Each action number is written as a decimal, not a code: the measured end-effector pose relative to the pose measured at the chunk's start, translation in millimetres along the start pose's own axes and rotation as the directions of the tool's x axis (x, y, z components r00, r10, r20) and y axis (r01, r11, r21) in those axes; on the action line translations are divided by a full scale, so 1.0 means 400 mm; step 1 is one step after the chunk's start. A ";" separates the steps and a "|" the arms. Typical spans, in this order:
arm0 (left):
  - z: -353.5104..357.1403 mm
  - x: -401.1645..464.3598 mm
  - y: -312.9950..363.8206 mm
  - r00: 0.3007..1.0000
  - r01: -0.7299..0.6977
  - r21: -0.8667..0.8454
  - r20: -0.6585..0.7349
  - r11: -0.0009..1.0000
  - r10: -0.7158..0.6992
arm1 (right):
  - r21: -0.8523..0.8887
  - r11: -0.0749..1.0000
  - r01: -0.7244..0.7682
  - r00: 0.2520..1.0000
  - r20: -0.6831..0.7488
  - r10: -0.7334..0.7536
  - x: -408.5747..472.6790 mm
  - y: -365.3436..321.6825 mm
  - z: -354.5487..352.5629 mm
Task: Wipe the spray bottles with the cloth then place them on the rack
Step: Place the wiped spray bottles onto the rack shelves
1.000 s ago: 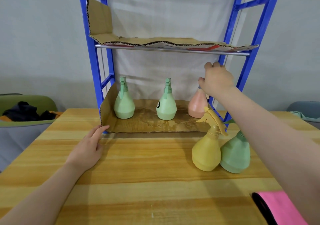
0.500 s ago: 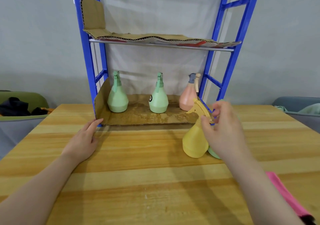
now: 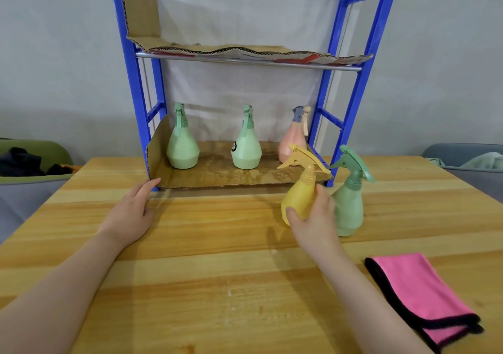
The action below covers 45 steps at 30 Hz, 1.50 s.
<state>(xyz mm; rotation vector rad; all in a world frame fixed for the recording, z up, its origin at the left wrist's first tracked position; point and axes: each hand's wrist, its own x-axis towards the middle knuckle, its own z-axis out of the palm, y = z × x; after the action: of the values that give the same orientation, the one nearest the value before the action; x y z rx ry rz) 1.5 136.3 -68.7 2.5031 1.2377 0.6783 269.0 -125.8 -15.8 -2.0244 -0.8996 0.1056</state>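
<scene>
I read this as a makeshift test room, not a home: bare grey wall [image 3: 54, 67], wooden table [image 3: 204, 285], blue rack [image 3: 362, 86] lined with scrap cardboard [image 3: 217, 176], white sheet [image 3: 239, 18] hung behind it.

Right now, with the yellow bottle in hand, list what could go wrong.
1. The right hand grips the yellow spray bottle close beside the dark green spray bottle; lifting could topple it.
2. The pink cloth lies untouched, so wiping may get skipped.
</scene>
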 end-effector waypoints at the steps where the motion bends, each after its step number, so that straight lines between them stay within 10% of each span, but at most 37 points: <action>1: 0.000 -0.001 0.001 1.000 0.001 -0.001 -0.003 1.000 -0.001 | 0.015 1.000 -0.018 1.000 -0.011 0.018 0.010 -0.003 0.010; 9: -0.001 -0.004 0.000 1.000 -0.006 0.002 -0.001 1.000 0.006 | 0.217 0.975 -0.048 0.992 -0.107 0.073 0.107 -0.024 0.086; 18: -0.018 -0.012 0.019 0.999 -0.006 -0.023 -0.034 1.000 0.005 | 0.403 0.915 -0.034 0.962 0.262 -0.080 0.157 -0.032 0.099; 29: -0.058 0.025 0.042 0.950 0.098 -0.332 -0.249 0.938 -0.187 | 0.405 0.906 0.127 0.982 0.079 -0.173 0.116 -0.052 0.118; 45: -0.298 0.276 0.250 0.894 0.069 -0.415 -0.379 0.907 -0.241 | 0.536 0.710 0.457 0.843 -0.004 -0.539 0.244 -0.591 -0.040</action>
<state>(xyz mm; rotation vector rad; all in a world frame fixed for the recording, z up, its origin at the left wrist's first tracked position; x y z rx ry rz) 65.2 168.3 108.3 1.9583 1.2649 1.3326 215.5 4.8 197.9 -1.2267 -1.3321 0.1816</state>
